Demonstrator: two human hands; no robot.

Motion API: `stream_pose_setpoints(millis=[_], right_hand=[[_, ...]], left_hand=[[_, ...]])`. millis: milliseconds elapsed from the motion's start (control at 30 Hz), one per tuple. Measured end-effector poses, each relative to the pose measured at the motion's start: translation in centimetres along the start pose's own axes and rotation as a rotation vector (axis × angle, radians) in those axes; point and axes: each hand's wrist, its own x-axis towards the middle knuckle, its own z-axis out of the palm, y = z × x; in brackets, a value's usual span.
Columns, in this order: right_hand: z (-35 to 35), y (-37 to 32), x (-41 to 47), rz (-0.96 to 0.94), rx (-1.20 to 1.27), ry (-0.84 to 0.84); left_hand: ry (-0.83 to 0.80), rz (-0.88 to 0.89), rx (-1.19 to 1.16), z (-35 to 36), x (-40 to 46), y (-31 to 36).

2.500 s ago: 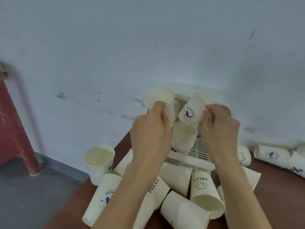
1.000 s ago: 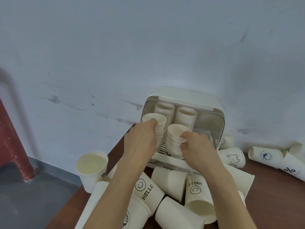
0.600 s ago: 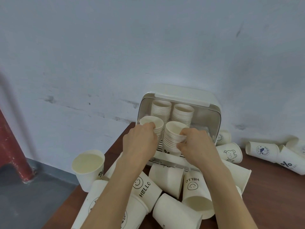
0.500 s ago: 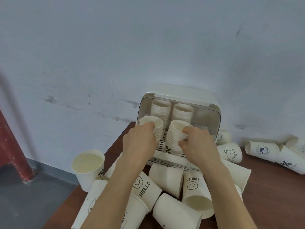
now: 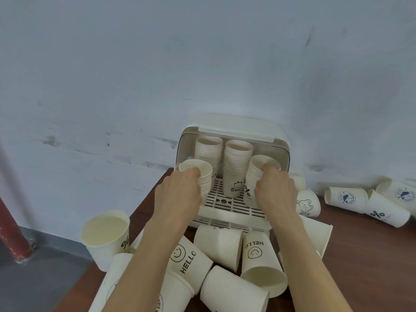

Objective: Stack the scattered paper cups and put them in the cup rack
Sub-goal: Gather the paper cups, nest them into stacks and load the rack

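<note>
I see my left hand [image 5: 179, 194] and right hand [image 5: 275, 191] each gripping a ribbed paper-cup stack [image 5: 203, 176], now spread wider inside the slatted plastic cup rack [image 5: 234, 129].

Paper cups and cup rack

White rack [image 5: 234, 128] holds four upright cup stacks [image 5: 237, 170]; loose cups [image 5: 219, 244] lie toppled before it.

The left hand [image 5: 180, 194] covers the lower part of the left front stack [image 5: 203, 176]. The bottom edge cuts off loose cups [image 5: 144, 287] at the table's [image 5: 371, 255] near-left corner, and both forearms.
</note>
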Motion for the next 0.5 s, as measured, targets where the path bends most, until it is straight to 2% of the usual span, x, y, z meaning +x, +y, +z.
stream_pose_setpoints(millis=[233,500], right_hand=[[0.7,0.4,1.7,-0.011,-0.018,0.033],[1.4,0.4,2.5,-0.09,0.031,-0.043]], left_hand=[[0.001,0.004,-0.003,0.6,0.4,-0.1],[0.006,0.023,-0.091,1.2,0.6,-0.3]])
